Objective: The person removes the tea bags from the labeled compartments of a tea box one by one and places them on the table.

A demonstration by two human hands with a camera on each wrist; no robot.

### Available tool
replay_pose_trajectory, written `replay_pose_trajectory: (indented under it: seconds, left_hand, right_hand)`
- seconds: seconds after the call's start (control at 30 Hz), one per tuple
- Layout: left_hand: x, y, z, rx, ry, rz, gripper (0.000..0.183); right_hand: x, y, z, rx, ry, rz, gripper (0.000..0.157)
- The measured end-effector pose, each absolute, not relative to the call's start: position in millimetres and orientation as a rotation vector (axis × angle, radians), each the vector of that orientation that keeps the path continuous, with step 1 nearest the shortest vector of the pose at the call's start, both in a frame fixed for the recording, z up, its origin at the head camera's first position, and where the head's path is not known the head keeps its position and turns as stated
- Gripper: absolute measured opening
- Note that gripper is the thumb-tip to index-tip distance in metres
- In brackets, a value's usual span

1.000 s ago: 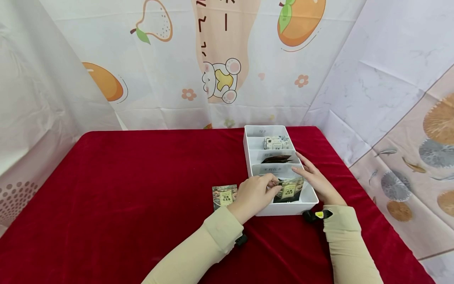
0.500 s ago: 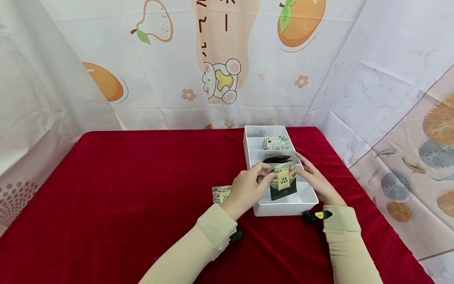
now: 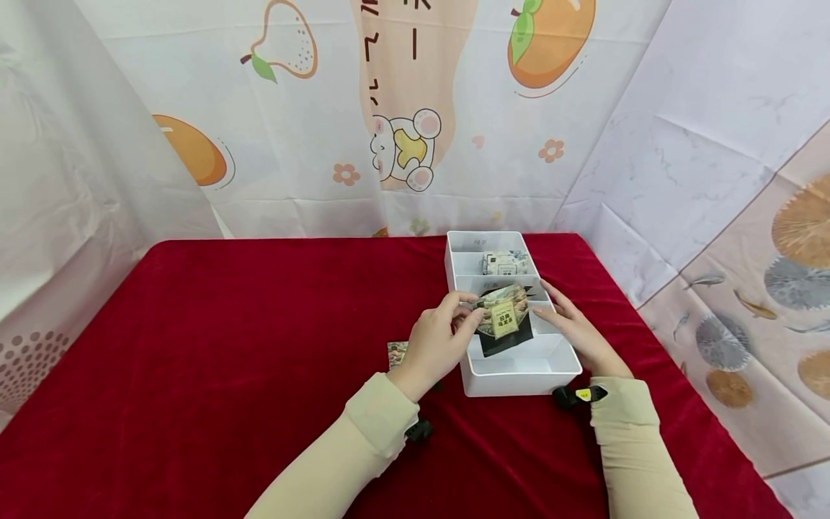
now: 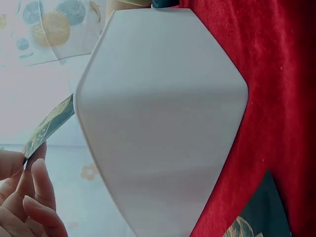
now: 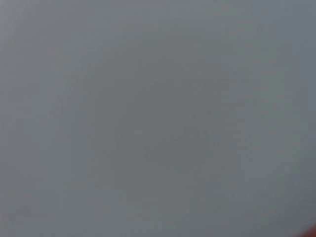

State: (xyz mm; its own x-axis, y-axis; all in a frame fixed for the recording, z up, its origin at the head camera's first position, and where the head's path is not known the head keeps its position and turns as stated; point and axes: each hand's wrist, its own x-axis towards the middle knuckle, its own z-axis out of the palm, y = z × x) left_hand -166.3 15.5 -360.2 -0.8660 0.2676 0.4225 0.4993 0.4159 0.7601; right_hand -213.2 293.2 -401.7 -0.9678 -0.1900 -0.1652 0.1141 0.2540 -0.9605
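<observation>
Nearest, in front of the white plastic box (image 3: 519, 384), are two beige sleeves (image 3: 324, 461), cut off by the frame edge, and two black wrist devices (image 3: 418, 431), one at each cuff. Left of the box, on the dark red velvet cloth (image 3: 227, 360), lies one green-and-yellow printed flat packet (image 3: 397, 353), mostly hidden by the left hand (image 3: 431, 346); the left wrist view cuts it off at the lower edge. That hand pinches a second, dark-backed printed packet (image 3: 504, 318) between thumb and fingers, tilted, above the box's middle. The right hand (image 3: 579, 333) rests at the box's right wall, fingers extended outside, thumb at the rim; its palm is hard to see, and the right wrist view is only grey blur with a red corner.

Five compartments can be made out in the box, the held packet covering parts of them. In the middle one a dark brown pointed packet edge (image 3: 529, 291) shows behind it; how many lie there cannot be told. The next beyond holds pale blue-white patterned packets (image 3: 506, 263), hard to count. Beyond the box hangs one white fruit-printed curtain (image 3: 292, 158).
</observation>
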Motion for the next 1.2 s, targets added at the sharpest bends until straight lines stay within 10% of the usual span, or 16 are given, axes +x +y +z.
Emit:
replay_pose_trajectory:
  seconds: [1.2]
  left_hand:
    - [-158, -64, -367, -0.458, -2.509, -1.527, 0.029]
  right_hand:
    - [-212, 293, -401, -0.068, 2.265, -1.787, 0.073]
